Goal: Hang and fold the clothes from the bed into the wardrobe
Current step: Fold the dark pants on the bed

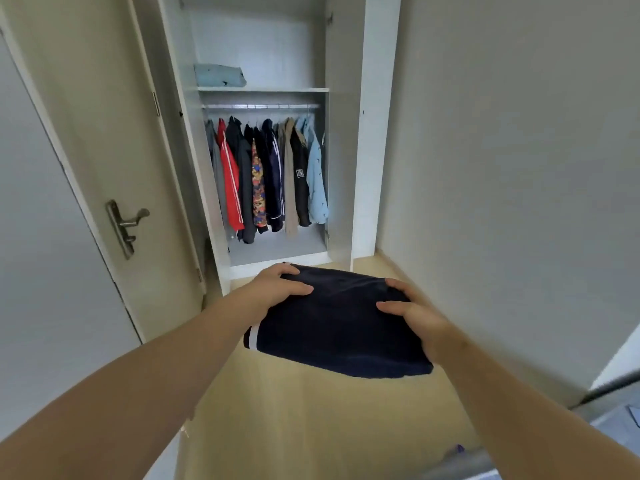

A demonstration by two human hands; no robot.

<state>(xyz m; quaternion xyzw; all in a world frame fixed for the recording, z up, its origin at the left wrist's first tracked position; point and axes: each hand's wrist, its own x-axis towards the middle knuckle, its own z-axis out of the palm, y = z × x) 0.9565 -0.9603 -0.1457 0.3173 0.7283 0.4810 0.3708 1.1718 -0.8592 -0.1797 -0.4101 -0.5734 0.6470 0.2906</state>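
A folded dark navy garment (pixel 339 327) with a white stripe at its left edge is held level in front of me, above the floor. My left hand (pixel 277 289) grips its far left edge, thumb on top. My right hand (pixel 412 313) grips its right side, thumb on top as well. Straight ahead stands the open wardrobe (pixel 360 168). Several jackets and shirts (pixel 266 178) hang from its rail (pixel 259 106). A folded light blue garment (pixel 220 76) lies on the upper shelf (pixel 287 89) at the left.
A room door with a metal handle (pixel 126 225) stands at the left, close to the open wardrobe door (pixel 104 140). A plain wall (pixel 502 168) runs along the right. The floor (pixel 311 427) is pale wood. A grey edge (pixel 616 386) shows at the lower right.
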